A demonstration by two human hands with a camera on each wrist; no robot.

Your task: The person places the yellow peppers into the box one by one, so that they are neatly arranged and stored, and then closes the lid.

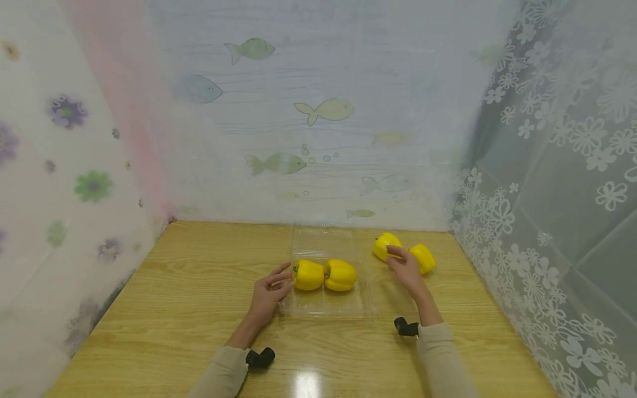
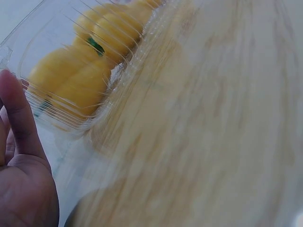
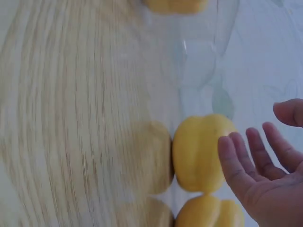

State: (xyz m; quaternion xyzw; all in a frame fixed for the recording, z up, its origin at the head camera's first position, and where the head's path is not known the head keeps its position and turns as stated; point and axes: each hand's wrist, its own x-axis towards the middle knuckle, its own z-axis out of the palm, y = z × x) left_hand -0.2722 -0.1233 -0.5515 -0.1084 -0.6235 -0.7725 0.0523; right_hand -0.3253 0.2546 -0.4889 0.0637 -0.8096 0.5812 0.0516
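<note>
A clear plastic clamshell box lies on the table with its lid folded back. Two yellow bell peppers sit side by side in it, the left pepper and the right pepper, both on their sides with green stems. My left hand is at the box's left edge, fingers loosely extended; in the left wrist view a fingertip meets or nearly meets the plastic wall. Two more yellow peppers lie right of the box, one farther back, one nearer. Over them hovers my right hand, fingers spread, holding nothing.
The wooden table ends at a curtain with printed fish at the back. Flowered sheets hang along the left and right sides. A black wrist camera is strapped to each sleeve.
</note>
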